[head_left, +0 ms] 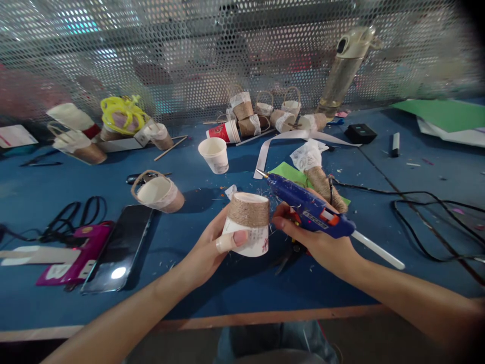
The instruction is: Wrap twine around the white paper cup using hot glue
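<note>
My left hand [215, 241] is closed around a paper cup [252, 242], tilted with its base upward. Brown twine is wound around the base half, while the printed white part is bare. In my right hand [322, 242] is a blue hot glue gun [303, 202], its metal nozzle pointing left above the cup and apart from it. A white glue stick [379, 250] sticks out of the gun's back. Beneath the right hand lie scissors [284, 260], partly hidden. A roll of twine [328, 187] with white lace [308, 155] on its end rests beyond the gun.
A plain paper cup [214, 155] and a handled twine cup [161, 194] stand ahead. At left are a phone [119, 247] and a magenta glue gun [78, 253]. A black cord [401, 194] loops at right. Behind, a bottle [344, 71] stands by a perforated metal screen [182, 60].
</note>
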{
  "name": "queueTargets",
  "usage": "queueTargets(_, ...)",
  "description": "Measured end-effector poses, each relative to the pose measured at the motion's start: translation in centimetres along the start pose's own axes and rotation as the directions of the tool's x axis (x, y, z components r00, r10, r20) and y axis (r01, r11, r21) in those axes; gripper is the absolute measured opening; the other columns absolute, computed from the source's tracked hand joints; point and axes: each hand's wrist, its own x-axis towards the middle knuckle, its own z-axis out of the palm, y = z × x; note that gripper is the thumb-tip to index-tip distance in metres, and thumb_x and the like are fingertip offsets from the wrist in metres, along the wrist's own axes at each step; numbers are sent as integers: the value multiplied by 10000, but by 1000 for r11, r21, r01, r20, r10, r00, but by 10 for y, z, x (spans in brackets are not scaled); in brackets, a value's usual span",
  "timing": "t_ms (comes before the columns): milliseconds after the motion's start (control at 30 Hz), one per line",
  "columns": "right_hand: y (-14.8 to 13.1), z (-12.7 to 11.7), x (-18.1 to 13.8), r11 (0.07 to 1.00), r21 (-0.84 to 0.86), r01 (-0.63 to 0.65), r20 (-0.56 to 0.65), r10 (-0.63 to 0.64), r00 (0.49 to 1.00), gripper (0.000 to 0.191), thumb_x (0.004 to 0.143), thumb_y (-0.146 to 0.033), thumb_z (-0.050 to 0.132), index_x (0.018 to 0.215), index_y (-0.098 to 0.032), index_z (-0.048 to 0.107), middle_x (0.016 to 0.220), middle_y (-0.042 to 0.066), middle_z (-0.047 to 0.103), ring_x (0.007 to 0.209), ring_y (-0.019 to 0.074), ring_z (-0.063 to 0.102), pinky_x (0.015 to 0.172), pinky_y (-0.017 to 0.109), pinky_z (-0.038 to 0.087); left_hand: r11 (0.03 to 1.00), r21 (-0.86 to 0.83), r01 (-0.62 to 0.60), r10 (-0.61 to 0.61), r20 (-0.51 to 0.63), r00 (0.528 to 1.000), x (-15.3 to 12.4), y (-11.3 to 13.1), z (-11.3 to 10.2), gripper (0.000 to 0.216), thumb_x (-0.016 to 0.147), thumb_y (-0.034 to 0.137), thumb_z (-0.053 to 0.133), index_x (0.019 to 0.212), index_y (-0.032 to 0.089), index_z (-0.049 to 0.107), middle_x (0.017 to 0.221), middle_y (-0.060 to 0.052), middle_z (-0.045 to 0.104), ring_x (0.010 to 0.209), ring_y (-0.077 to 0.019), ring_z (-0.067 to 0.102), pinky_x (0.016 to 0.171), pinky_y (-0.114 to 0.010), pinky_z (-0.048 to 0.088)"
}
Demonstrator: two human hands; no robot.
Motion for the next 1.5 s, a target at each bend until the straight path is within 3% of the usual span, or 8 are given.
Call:
queueTargets(233, 8, 5, -1, 983, 185, -11, -8, 12, 1000, 279, 778, -214, 869, 896, -258, 620, 850, -39, 724, 797, 153, 707, 800, 313, 601, 998, -12, 62, -61, 21, 998, -1, 1, 1, 697, 763, 452, 824, 1397, 242, 622, 1332, -124, 709, 1237, -370, 640, 840, -349, 556)
queueTargets(500, 6, 6, -2, 993, 122, 0, -19, 2, 1000, 225, 808, -163, 819, 861, -249, 618, 837, -39, 733, 751, 135, 704, 729, 273, 603, 996, -47, 74, -67, 138, 988, 1, -1, 0, 671, 813, 449, 781, 1420, 243, 581, 1224, -121, 756, 876, -240, 729, 760, -326, 564)
queueTargets(700, 1, 6, 0, 998, 58, 3, -84, 2, 996, 195, 793, -238, 844, 867, -258, 665, 822, -36, 739, 757, 157, 720, 728, 292, 622, 998, 59, 38, -41, 44, 998, 1, 2, -2, 625, 825, 466, 806, 1395, 267, 643, 1380, -89, 701, 1257, -331, 633, 974, -362, 523)
queueTargets(967, 1, 0, 5, 994, -83, 67, -89, -75, 993, 131, 855, -368, 811, 875, -263, 736, 911, 6, 778, 890, 212, 766, 908, 392, 640, 995, 88, -36, 41, -49, 998, 5, 5, -1, 502, 815, 391, 858, 1287, 320, 704, 1309, -41, 729, 1221, -278, 653, 983, -338, 518)
queueTargets(1167, 3, 1, 0, 994, 109, -13, 31, 9, 999, 497, 738, -354, 919, 1174, -305, 686, 1123, 18, 804, 1031, 268, 785, 991, 472, 638, 998, 35, -51, 49, 40, 998, 7, 3, -1, 481, 779, 367, 892, 1228, 327, 724, 1221, -23, 736, 1097, -206, 685, 879, -252, 547)
queueTargets(1233, 2, 2, -1, 990, 141, 30, 74, -41, 996, 618, 695, -307, 947, 1239, -328, 654, 1228, 22, 766, 1096, 274, 764, 974, 451, 649, 998, 38, -43, 41, 57, 998, 8, 3, -1, 490, 763, 344, 908, 1216, 322, 722, 1162, -21, 745, 1043, -186, 693, 869, -244, 551)
queueTargets(1333, 3, 1, -2, 981, 76, 180, 116, -188, 975, 557, 672, -198, 950, 1142, -331, 681, 1398, 0, 657, 1257, 255, 676, 994, 377, 635, 997, 56, -53, 51, 31, 998, 8, 1, 0, 500, 743, 338, 923, 1199, 309, 720, 1170, -32, 739, 1048, -192, 691, 877, -250, 554)
queueTargets(1500, 10, 0, -2, 951, -61, 304, 77, -299, 951, 493, 664, -103, 940, 1006, -330, 668, 1333, -58, 670, 1232, 214, 671, 1099, 384, 566, 993, 72, -90, 90, 1, 996, 10, 2, 1, 489, 716, 343, 939, 1160, 302, 738, 1202, -31, 689, 1057, -194, 675, 857, -244, 547)
